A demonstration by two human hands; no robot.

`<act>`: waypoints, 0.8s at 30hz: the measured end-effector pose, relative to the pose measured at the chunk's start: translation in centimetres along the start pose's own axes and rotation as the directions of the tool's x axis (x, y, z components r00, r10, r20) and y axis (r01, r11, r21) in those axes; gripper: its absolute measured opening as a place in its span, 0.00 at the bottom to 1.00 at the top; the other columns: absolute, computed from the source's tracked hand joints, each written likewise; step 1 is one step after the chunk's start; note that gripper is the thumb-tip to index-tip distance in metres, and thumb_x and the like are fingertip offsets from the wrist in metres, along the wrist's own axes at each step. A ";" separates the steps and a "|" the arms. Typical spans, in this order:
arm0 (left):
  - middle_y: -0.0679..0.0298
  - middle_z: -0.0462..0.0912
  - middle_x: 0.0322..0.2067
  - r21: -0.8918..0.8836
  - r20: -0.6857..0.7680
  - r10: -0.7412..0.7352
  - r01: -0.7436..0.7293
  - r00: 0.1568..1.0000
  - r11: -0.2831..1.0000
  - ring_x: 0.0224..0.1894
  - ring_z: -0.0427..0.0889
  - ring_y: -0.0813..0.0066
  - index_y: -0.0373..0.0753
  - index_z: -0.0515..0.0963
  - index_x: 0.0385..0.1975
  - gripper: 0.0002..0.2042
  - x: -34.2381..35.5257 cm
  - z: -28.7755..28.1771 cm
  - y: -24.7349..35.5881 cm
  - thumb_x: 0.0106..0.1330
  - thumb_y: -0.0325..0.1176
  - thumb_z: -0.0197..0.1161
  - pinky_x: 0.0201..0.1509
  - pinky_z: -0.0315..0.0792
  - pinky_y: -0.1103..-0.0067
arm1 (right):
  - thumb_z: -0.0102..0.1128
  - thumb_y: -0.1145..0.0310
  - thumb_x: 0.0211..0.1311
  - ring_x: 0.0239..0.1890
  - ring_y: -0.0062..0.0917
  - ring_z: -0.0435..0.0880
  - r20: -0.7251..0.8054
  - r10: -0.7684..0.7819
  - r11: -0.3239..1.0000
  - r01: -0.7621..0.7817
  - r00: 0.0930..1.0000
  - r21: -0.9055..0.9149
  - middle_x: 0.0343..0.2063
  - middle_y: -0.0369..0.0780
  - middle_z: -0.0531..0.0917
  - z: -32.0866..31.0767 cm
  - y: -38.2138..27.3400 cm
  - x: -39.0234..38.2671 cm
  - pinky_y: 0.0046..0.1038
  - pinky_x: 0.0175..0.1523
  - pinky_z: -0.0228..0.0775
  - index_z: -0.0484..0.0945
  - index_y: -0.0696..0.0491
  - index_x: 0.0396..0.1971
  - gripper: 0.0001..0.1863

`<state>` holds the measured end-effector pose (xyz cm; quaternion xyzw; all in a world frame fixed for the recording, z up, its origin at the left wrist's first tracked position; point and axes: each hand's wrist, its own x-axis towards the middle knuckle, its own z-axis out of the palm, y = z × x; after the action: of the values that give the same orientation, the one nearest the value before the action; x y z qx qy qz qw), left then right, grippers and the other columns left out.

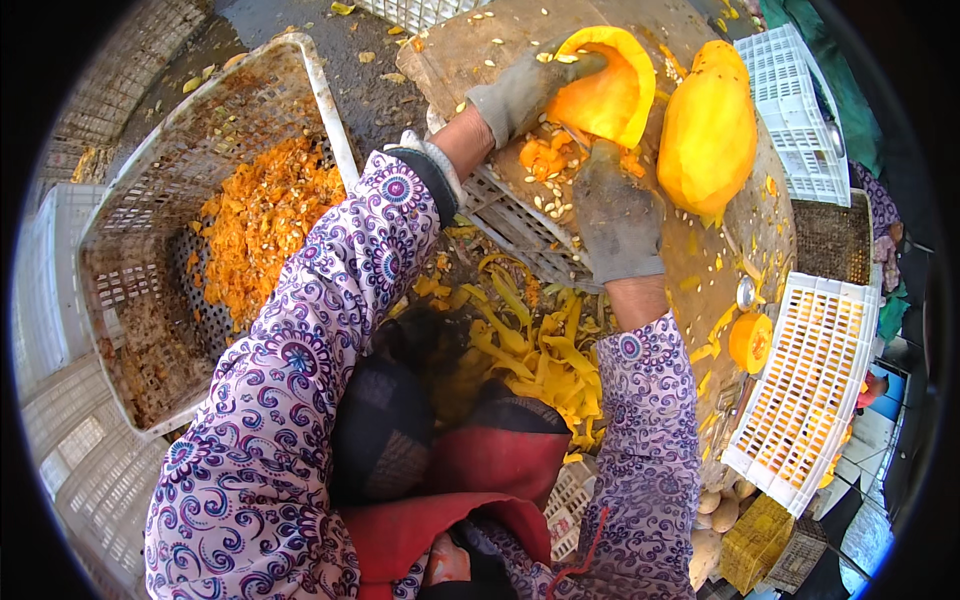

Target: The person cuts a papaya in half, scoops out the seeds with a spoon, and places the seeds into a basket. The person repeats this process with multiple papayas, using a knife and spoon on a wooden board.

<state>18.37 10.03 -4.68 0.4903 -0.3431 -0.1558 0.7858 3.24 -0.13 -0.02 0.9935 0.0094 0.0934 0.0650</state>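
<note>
My left hand (522, 90), in a grey glove, grips the rim of a halved orange pumpkin (605, 95) that stands hollow side toward me on a wooden board (480, 45). My right hand (615, 215), also gloved, rests on the board just below the half, beside a clump of orange pulp and seeds (545, 165). Whether it holds a tool is hidden. A whole peeled pumpkin (708, 130) lies to the right of the half on the same board.
A large white plastic crate (330, 110) with orange pulp and seeds sits at my left. Yellow peel strips (540, 345) are piled between my knees. White crates (800, 385) (795, 110) stand at the right, with a small pumpkin piece (750, 340) near them.
</note>
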 end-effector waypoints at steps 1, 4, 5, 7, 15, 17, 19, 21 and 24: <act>0.63 0.77 0.46 -0.246 0.046 -0.028 0.039 0.999 0.968 0.45 0.77 0.78 0.39 0.70 0.52 0.18 -0.1 -0.1 0.0 0.64 0.37 0.59 0.46 0.74 0.81 | 0.50 0.68 0.57 0.20 0.37 0.82 -0.019 0.004 1.000 -0.004 1.000 -0.005 0.15 0.44 0.79 -0.5 0.5 0.4 0.35 0.21 0.72 0.70 0.55 0.34 0.08; 0.63 0.77 0.45 -0.197 -0.123 -0.064 0.039 0.990 0.980 0.44 0.78 0.78 0.38 0.71 0.51 0.18 0.0 1.1 -0.7 0.64 0.37 0.59 0.44 0.75 0.81 | 0.49 0.68 0.57 0.21 0.37 0.83 -0.077 -0.015 1.000 0.015 0.997 -0.003 0.16 0.45 0.80 -1.0 0.7 1.6 0.36 0.23 0.73 0.70 0.58 0.35 0.10; 0.63 0.78 0.45 -0.161 -0.145 -0.042 0.018 0.989 0.987 0.44 0.78 0.78 0.38 0.71 0.50 0.17 -0.1 1.1 -0.9 0.64 0.37 0.59 0.44 0.75 0.81 | 0.48 0.68 0.57 0.21 0.37 0.83 -0.070 -0.024 1.000 0.023 0.997 -0.010 0.16 0.45 0.80 -0.9 0.4 2.0 0.36 0.23 0.73 0.70 0.58 0.35 0.10; 0.62 0.77 0.45 -0.186 -0.170 -0.099 0.067 0.980 0.980 0.44 0.78 0.77 0.38 0.71 0.50 0.17 0.0 0.9 -1.2 0.63 0.36 0.59 0.43 0.76 0.80 | 0.48 0.69 0.57 0.21 0.37 0.83 -0.055 -0.042 0.999 0.040 0.998 -0.026 0.16 0.46 0.80 -0.3 0.0 2.0 0.36 0.23 0.74 0.71 0.59 0.34 0.10; 0.59 0.78 0.45 -0.527 -0.128 -0.217 0.120 0.968 0.842 0.44 0.79 0.71 0.36 0.70 0.51 0.17 -0.5 -0.7 -0.9 0.64 0.36 0.57 0.45 0.76 0.77 | 0.51 0.68 0.57 0.21 0.36 0.82 0.022 -0.054 0.998 0.054 0.998 0.014 0.19 0.45 0.80 0.5 0.9 -1.3 0.39 0.25 0.73 0.72 0.56 0.40 0.12; 0.57 0.78 0.45 -0.644 -0.053 -0.220 0.135 0.974 0.753 0.44 0.80 0.70 0.35 0.70 0.51 0.17 -0.9 -1.1 -0.6 0.65 0.36 0.57 0.46 0.76 0.76 | 0.53 0.66 0.57 0.25 0.39 0.81 -0.112 0.071 0.987 -0.053 0.991 0.151 0.20 0.48 0.80 -0.5 1.4 -0.9 0.42 0.30 0.73 0.72 0.55 0.43 0.15; 0.56 0.78 0.45 -0.615 -0.064 -0.103 0.042 0.993 0.787 0.44 0.80 0.69 0.35 0.69 0.50 0.17 -0.8 -1.1 -0.8 0.65 0.36 0.57 0.47 0.77 0.74 | 0.51 0.65 0.59 0.28 0.42 0.81 -0.252 0.209 0.956 -0.144 0.945 0.254 0.23 0.50 0.79 -1.5 2.1 0.2 0.42 0.33 0.72 0.72 0.57 0.41 0.14; 0.56 0.78 0.45 -0.235 -0.192 0.236 -0.278 0.953 0.931 0.45 0.80 0.69 0.35 0.69 0.50 0.18 -0.4 -0.3 -1.7 0.65 0.37 0.57 0.48 0.77 0.74 | 0.49 0.61 0.62 0.33 0.48 0.79 -0.219 0.384 0.855 -0.256 0.897 0.450 0.28 0.54 0.78 -2.5 2.8 1.4 0.41 0.38 0.70 0.72 0.60 0.38 0.16; 0.57 0.78 0.45 0.306 -0.111 0.567 -0.515 0.816 0.801 0.45 0.80 0.68 0.35 0.69 0.50 0.18 -0.1 -0.3 -2.7 0.64 0.37 0.57 0.49 0.76 0.74 | 0.51 0.56 0.62 0.35 0.49 0.78 -0.008 0.539 0.669 -0.422 0.842 0.611 0.30 0.55 0.78 -2.8 3.0 3.1 0.39 0.39 0.69 0.73 0.62 0.38 0.20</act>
<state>18.74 8.98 -7.14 0.4837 -0.4074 0.1719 0.7553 5.77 -2.69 3.72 0.9165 -0.2191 0.1930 -0.2735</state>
